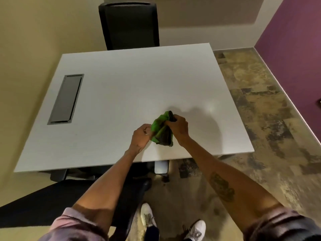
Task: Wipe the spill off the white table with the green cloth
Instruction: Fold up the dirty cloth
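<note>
1. The right hand (pixel 178 126) is clenched around the upper part of the green cloth (pixel 162 130), fingers curled over its top edge, the wrist angled in from the lower right.
2. The left hand (pixel 141 136) grips the cloth's left side – its fingers are closed on the fabric's edge, knuckles facing up.
3. The cloth is bunched between the two hands, bright green on the left, with a darker, shadowed or soiled fold down the middle and right. Its lower end hangs close to the surface; whether it touches cannot be told.
4. The cloth sits over the near part of the white bench (pixel 121 87), slightly right of centre and not far from the near edge.
5. No spill can be made out on the surface – only a soft shadow of the hands to the right and a pale glare spot beyond it.
6. A grey rectangular hatch (pixel 66 99) is set into the bench top at the far left, well apart from the hands.
7. A black chair (pixel 129 26) stands at the far side of the bench, against the beige wall.
8. Below the bench edge, two white shoes (pixel 147 217) rest on mottled brown carpet (pixel 271 129), and a purple wall (pixel 295 40) rises at the right.
</note>
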Demonstrator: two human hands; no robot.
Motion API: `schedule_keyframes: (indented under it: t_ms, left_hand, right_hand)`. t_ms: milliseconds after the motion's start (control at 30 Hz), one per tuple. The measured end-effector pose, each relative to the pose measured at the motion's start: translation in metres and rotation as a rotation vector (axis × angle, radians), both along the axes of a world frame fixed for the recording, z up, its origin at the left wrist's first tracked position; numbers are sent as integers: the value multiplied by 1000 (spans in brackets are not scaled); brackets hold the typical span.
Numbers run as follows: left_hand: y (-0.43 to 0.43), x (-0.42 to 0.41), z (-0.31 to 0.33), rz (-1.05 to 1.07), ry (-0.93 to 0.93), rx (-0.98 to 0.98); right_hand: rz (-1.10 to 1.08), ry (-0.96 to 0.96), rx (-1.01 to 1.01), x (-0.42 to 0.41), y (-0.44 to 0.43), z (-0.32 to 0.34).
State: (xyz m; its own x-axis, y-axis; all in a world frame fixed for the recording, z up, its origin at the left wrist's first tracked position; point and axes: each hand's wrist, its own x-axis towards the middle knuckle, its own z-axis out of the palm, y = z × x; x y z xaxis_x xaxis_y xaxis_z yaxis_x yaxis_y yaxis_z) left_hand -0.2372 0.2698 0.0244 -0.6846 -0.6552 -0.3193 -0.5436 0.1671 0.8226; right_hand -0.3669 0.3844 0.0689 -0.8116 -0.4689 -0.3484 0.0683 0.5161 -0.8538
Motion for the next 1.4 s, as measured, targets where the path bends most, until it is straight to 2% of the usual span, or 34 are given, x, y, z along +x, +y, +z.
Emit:
schedule_keyframes:
  t_ms: [200,433,600,700,867,1000,1067,1200,1300,1400]
  left_hand:
    - [-53,39,5,66,65,-107]
    - [-98,70,6,137,61,-163]
    - [-123,86,2,201,46,-135]
    - [-134,96,0,230,60,-66]
    - [-155,118,-5,211,120,174]
    - [-174,141,-13,236,109,163]
    - [-185,152,-17,298,116,140]
    - [-209,175,-20,395,156,192]
    - [-226,190,-21,433,163,254]
    - [-241,204,-23,455,151,359]
  right_hand:
    - [34,53,26,34,-63,-8]
    - [116,107,113,76,-126,-19]
    - [120,-5,80,101,-162,-21]
    - [103,-77,59,111,-178,-24]
    - [72,-358,-94,131,-199,-20]
    - [103,-495,-115,146,-217,-22]
    - [165,-485,-100,156,-226,-28]
    - [184,-216,91,173,-243,-52]
    - [233,-240,172,187,-257,-68]
    - [230,-344,150,203,-273,-78]
